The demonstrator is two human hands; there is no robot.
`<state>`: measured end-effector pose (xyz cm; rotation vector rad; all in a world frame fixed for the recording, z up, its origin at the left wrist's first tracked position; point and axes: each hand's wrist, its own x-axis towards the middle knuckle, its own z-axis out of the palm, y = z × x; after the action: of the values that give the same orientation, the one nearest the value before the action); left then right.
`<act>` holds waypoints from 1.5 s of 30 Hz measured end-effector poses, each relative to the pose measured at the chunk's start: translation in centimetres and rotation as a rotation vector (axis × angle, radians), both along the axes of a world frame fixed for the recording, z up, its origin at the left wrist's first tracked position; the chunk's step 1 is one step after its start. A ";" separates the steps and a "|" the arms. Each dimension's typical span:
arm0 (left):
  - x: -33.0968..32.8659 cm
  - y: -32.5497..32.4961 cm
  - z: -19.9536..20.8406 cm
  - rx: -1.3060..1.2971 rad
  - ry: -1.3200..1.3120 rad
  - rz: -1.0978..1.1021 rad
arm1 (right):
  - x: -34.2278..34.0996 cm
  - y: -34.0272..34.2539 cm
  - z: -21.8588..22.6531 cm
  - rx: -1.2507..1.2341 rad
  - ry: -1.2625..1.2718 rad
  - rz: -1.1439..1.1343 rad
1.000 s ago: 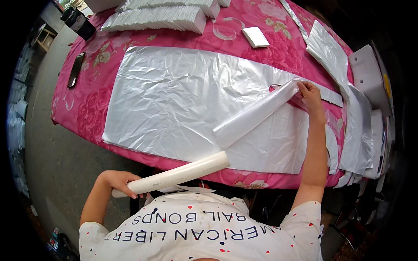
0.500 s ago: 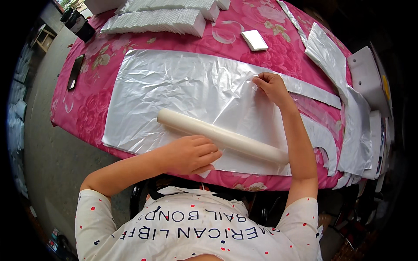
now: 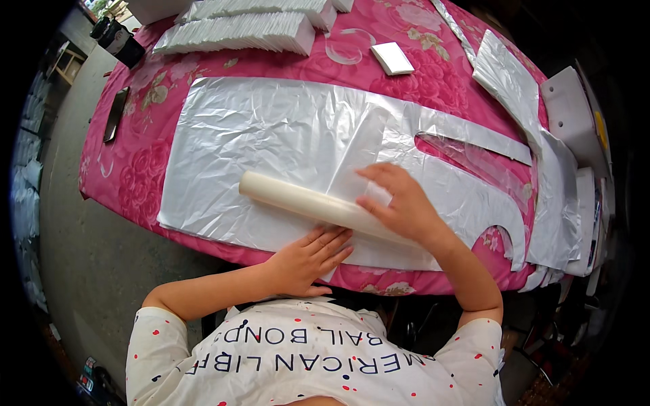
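A stack of thin, shiny white plastic sheets [image 3: 230, 135], cut like aprons with long straps and curved cutouts at the right, lies on the table before me. The top layer is folded over at the middle. Across it, slanting down to the right, rests a cream-coloured tube [image 3: 298, 197]. My left hand [image 3: 315, 257] lies flat with fingers spread on the near edge of the plastic, just below the tube. Above the tube's right part is my right hand [image 3: 399, 203], thumb and fingers apart and slightly blurred; nothing shows in its grasp. It hides part of the tube.
Piles of folded white pieces [image 3: 237, 35] stand at the far left, near a dark bottle [image 3: 118, 42] and a phone [image 3: 116, 115]. A small white packet [image 3: 393, 59] lies on the pink floral tablecloth [image 3: 145, 169]. At the right are more plastic sheets [image 3: 552, 203] and a white box [image 3: 575, 118].
My right hand has let go of the plastic near the far edge and come down toward the tube. The top layer now lies folded leftward, baring the cutouts. My left hand has flattened out.
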<state>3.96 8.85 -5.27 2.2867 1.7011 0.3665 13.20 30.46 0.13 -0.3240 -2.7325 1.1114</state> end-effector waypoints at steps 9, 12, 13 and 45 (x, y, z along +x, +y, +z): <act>0.9 -0.3 0.2 -0.029 0.014 -0.005 | 3.9 2.8 -1.9 0.319 0.020 -0.243; -0.4 -0.2 0.4 -0.039 -0.087 -0.099 | 5.2 7.6 -2.8 0.422 0.088 -0.437; -1.0 -0.2 0.2 -0.036 -0.119 -0.128 | 5.5 8.2 -2.6 0.384 0.082 -0.476; -1.7 -1.3 -1.1 0.269 -0.612 -0.157 | 2.8 -3.7 -2.9 0.099 0.086 0.394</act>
<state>2.24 7.55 -6.41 2.1367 1.2107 1.1774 15.97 26.77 -2.77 0.2830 -2.8319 1.0361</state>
